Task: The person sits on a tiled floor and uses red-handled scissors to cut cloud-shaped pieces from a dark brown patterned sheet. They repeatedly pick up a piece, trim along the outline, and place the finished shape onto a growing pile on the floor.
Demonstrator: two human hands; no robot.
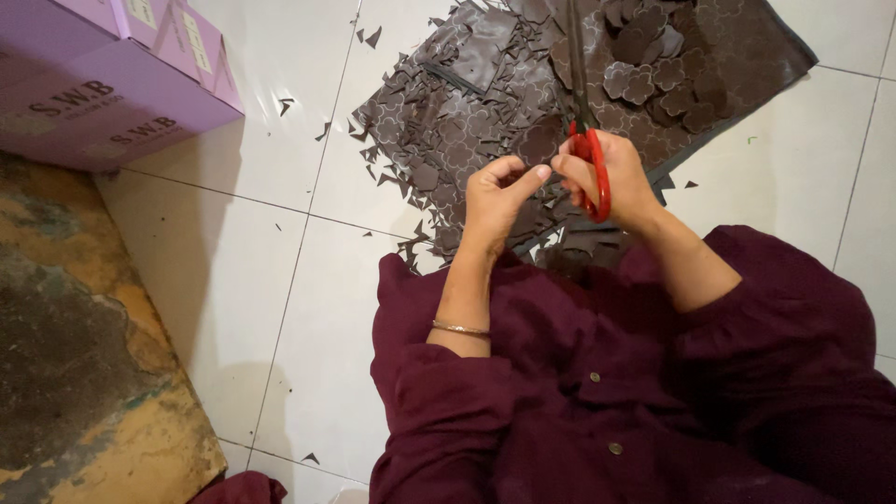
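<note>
Now Cutting: Two Hands, One Pair of Scissors

Head view: one pair of red-handled scissors (590, 168) sits in the right hand (611, 182), whose fingers are closed through the handles, the dark blades pointing away over the brown patterned fabric (747, 56). Just left of the scissors, the left hand (495, 191) pinches a small brown fabric piece (539, 140) between thumb and fingers, right at the blades. One thin bangle (460, 328) rings the left wrist. Beyond the scissors lies a pile of cut flower-shaped pieces (653, 70), too many and too overlapped to count; left of the scissors, loose brown scraps (411, 154) scatter off the fabric's ragged edge onto the white tiled floor (280, 280). Two lilac boxes (103, 75) stand stacked far left of the scissors, with a worn stone slab (84, 355) below them. Bare tiles between the slab and the fabric, and right of the fabric, give room.
</note>
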